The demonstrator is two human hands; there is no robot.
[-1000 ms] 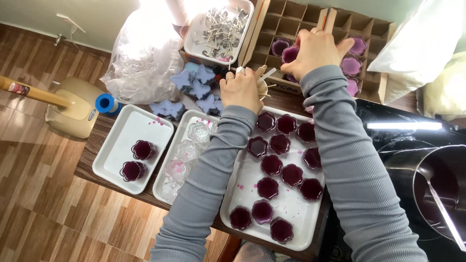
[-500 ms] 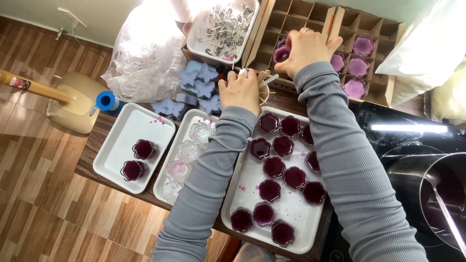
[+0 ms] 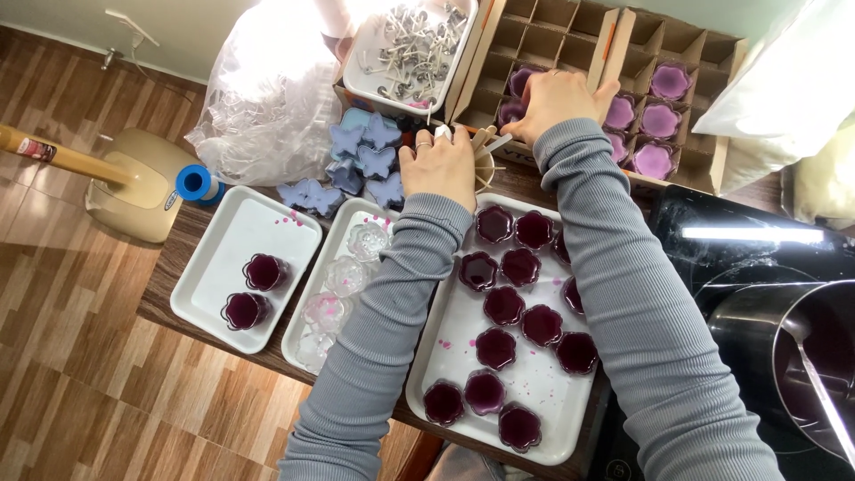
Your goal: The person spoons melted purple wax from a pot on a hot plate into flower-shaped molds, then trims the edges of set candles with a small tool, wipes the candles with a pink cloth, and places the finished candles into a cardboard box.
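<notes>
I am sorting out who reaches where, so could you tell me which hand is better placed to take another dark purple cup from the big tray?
Probably the left hand: it rests by the tray's far edge, right beside the nearest dark purple cups. The right hand is busy inside the divided cardboard box.

Packaging only, no signs or screens visible:

- Brown cardboard divider box [image 3: 570, 27], far edge of table, right of centre. Grid of square cells; the right-hand cells hold pale purple flower-shaped cups [image 3: 659, 120], left cells mostly bare. Right hand [image 3: 557, 98] is down in one of the middle cells.
- Clear crinkled plastic bag [image 3: 267, 98], far left of table, bulging, full of clear moulded pieces.
- White soft bag [image 3: 784, 89], far right, beside the divider box.
- Label on the wooden handle [image 3: 36, 147] at left: too small to make out.
</notes>
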